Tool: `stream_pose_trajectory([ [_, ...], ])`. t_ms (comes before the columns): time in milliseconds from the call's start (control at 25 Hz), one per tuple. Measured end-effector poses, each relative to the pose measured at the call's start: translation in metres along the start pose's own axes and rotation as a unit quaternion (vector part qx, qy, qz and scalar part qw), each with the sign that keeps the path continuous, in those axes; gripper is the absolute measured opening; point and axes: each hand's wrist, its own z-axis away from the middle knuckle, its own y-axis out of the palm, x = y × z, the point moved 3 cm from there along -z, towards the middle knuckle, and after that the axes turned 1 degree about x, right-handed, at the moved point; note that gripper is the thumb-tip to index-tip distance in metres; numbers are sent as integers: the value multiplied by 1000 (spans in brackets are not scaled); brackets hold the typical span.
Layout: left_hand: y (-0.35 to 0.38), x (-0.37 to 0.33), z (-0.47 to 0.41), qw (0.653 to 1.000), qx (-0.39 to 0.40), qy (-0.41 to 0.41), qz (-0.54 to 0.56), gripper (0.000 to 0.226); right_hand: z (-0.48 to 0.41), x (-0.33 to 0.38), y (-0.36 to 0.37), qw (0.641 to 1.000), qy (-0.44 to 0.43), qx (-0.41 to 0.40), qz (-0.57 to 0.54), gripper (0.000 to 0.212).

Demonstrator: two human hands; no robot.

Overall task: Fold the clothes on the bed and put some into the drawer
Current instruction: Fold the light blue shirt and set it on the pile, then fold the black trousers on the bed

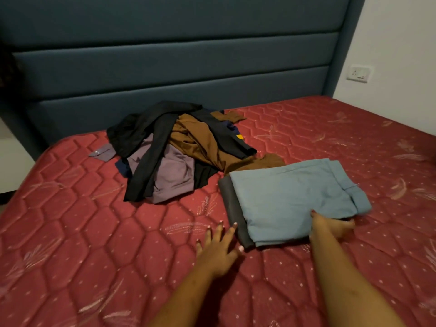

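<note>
1. Here we are, looking down over a bed, with a red quilted mattress (94,232) and a padded blue headboard (165,67) behind it.
2. On the right of the mattress sits the folded light-blue garment (290,199), lying on top of a folded dark grey garment (232,208). The grey one peeks out along the stack's left edge.
3. The right hand (330,228) is at the near edge of that stack. Its thumb is on top of the blue cloth and its fingers are tucked at the edge beneath, so the grip is grasping the light-blue garment.
4. The left hand (219,246) is low over the mattress just left of the stack, with its fingers spread and straight. The grip is released and holds nothing. The index fingertip and thumb reach the grey garment's near-left edge.
5. Further back, toward the headboard, the unfolded pile of clothes (179,149) lies in a heap close behind the folded stack. A black piece (151,138) is draped over a mauve one (172,171), and a brown one (203,142) is tangled beside them.
6. Far right, there's a white wall (401,43) with a socket plate (359,73) beside the headboard.
</note>
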Motion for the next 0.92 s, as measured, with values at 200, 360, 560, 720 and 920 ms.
stream_pose_trajectory([
  [200, -45, 98, 21, 989, -61, -129, 37, 68, 94, 12, 57, 886, -327, 12, 329, 85],
  [360, -67, 196, 49, 968, -103, -221, 66, 70, 196, 5, 140, 783, -427, 200, 405, 76],
  [560, -86, 295, 58, 969, -138, -204, -8, 83, 281, -35, 255, 667, -420, 405, 463, 76],
  [720, -113, 361, 44, 967, -188, -166, -46, 100, 322, -54, 327, 630, -440, 450, 456, 82],
  [920, -108, 381, 41, 963, -237, -124, -18, 92, 377, -41, 367, 780, -413, 420, 210, 41],
])
